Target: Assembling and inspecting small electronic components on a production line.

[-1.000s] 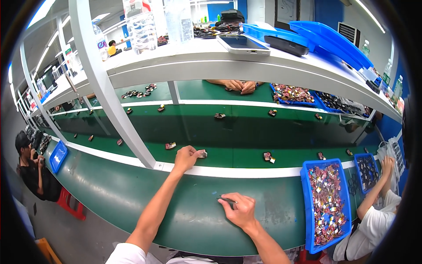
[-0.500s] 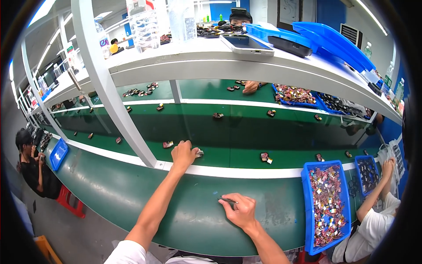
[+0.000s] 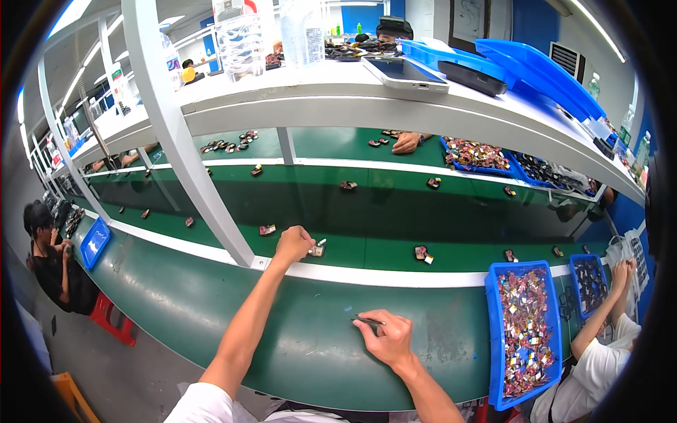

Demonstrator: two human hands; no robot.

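My left hand (image 3: pixel 292 244) reaches over the white rail onto the green belt, its fingers closed at the edge of a small electronic part (image 3: pixel 318 249) with a white piece on it. Whether the part is lifted off the belt I cannot tell. Above the green worktop (image 3: pixel 296 338), my right hand (image 3: pixel 388 335) grips a slim dark tool, which looks like tweezers (image 3: pixel 367 321), its tip pointing left. Another small part (image 3: pixel 267 230) lies on the belt just beyond my left hand, and one more (image 3: pixel 423 254) lies to the right.
A blue tray (image 3: pixel 496 338) full of small parts stands at my right, with a smaller blue tray (image 3: pixel 589 285) beyond it. A white shelf (image 3: pixel 395 106) and its post (image 3: pixel 187 141) cross ahead. Co-workers sit at left and right; another person's hand (image 3: pixel 405 143) is across the belt.
My left hand's fingers have drawn in slightly, and more of the small part with its white piece shows beside them. My right hand stays nearly still with its tool.
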